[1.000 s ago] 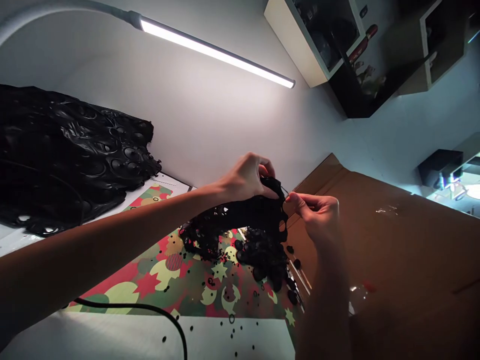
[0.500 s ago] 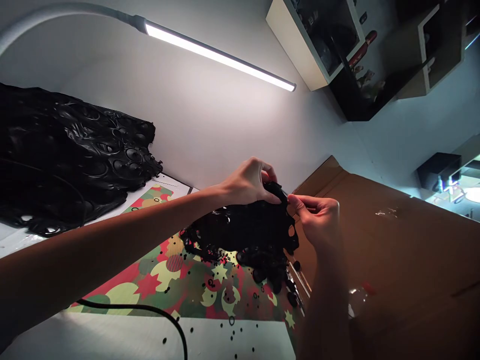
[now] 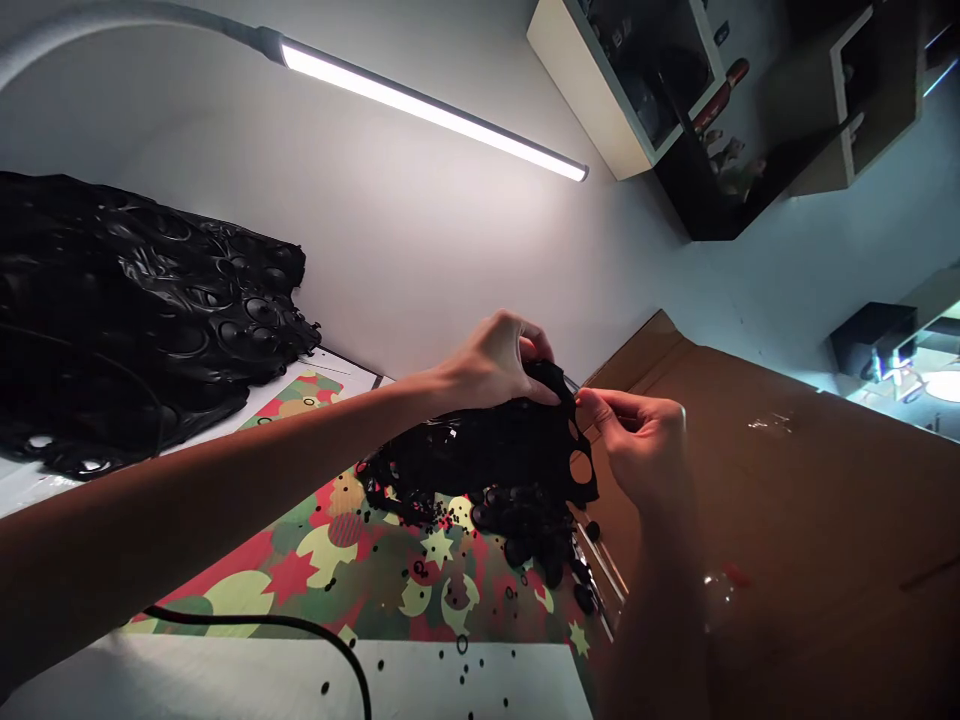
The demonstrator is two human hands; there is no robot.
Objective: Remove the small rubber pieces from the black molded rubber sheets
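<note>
My left hand is closed on the upper edge of a thin black rubber sheet, pinched between thumb and fingers. The sheet hangs below it, with round holes along its right edge. My right hand is closed in a pinch at that edge, close to the left fingertips. A thin greyish sliver shows between the two hands, too small to make out. Under the sheet lies a heap of black discs on patterned paper. Small black dots and rings are scattered around it.
A pile of black moulded rubber sheets lies at the left. A lit lamp bar hangs above. An open cardboard box stands at the right. A black cable crosses the front, and shelves hang at upper right.
The sheet's right edge has turned so that its round holes show more. My right hand has shifted slightly to the right; my left hand keeps its grip.
</note>
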